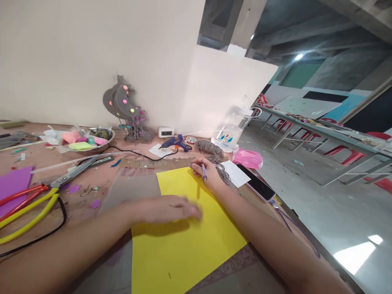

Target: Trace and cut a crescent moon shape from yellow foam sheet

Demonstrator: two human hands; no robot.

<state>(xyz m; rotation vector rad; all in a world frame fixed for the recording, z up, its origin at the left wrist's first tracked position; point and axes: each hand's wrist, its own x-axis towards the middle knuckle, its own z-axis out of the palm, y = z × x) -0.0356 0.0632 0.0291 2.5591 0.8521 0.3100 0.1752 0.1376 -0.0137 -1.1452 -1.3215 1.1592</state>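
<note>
A yellow sheet of paper [186, 245] lies over a grey board [122, 192] on the table. My right hand [206, 173] rests by the sheet's far right corner, closed around a pen [204, 171] with a purplish barrel. Over the middle of the yellow sheet is my left hand [171, 209]; motion smears its fingers, and I cannot tell whether they touch the paper. A small dark mark [169, 275] shows near the sheet's lower edge. Grey yarn [225, 173] lies just beyond my right wrist, beside a white piece of paper [237, 174].
Scissors with red handles [27, 194] and yellow-handled ones [36, 216] lie left. Behind are a bowl of coloured clay [107, 145], a glue gun [176, 143], a clock [166, 132], a moon ornament [124, 102] and a bottle [232, 126]. A phone [259, 183] sits near the right edge.
</note>
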